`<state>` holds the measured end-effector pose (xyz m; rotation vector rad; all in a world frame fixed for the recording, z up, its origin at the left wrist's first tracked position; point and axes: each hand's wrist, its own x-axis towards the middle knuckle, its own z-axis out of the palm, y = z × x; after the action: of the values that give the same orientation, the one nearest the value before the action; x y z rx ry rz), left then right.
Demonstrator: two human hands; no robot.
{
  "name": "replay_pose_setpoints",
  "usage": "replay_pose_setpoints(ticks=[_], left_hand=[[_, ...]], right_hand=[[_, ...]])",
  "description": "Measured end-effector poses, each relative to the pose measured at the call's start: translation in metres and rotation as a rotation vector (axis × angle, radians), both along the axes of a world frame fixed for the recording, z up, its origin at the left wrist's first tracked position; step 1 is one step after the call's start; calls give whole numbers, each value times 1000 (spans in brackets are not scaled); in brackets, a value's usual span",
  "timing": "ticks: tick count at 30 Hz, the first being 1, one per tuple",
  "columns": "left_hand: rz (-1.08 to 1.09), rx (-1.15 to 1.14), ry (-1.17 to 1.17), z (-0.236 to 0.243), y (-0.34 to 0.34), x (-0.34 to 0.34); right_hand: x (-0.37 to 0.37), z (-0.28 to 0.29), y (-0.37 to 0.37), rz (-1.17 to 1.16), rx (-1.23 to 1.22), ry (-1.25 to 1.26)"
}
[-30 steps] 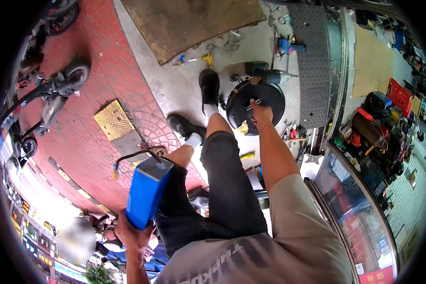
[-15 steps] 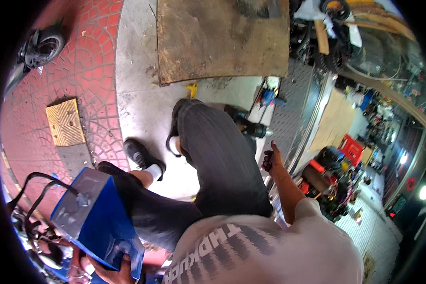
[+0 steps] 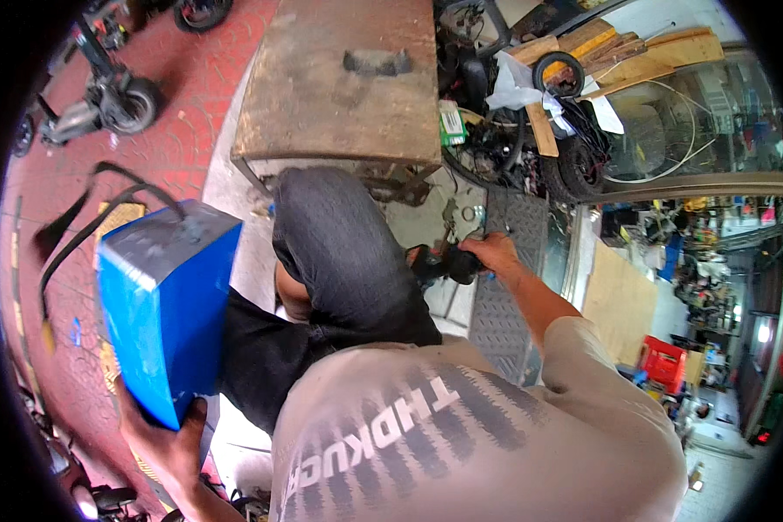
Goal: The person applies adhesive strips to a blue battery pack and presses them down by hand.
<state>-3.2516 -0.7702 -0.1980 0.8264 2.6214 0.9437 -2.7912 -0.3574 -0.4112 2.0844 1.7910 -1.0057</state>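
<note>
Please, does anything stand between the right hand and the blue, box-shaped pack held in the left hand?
In this view, yes: a black object at the right hand, then a leg in dark grey shorts, before the blue pack.

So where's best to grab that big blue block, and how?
Probably around the lower blue end, coming from below in the picture, like the left hand: the blue block is long and flat-sided, and black cables stick out of its grey top.
</note>
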Motion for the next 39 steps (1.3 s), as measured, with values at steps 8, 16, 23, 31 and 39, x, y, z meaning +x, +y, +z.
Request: replay_pose_setpoints(ticks=[8,16,23,31,39], left_hand=[[-65,19,137,28,36,81],[-18,22,88,37,45,135],[-55,-31,48,51,61,167],[45,-36,82,51,49,213],[230,-46,134,49,3,247]], right_hand=[[-21,32,118,85,202,-28],[-7,11,155,56,419,76],[105,-97,85,-345,169,559],[210,-186,5,102,197,12],[158,-169,82,-90,449,259]])
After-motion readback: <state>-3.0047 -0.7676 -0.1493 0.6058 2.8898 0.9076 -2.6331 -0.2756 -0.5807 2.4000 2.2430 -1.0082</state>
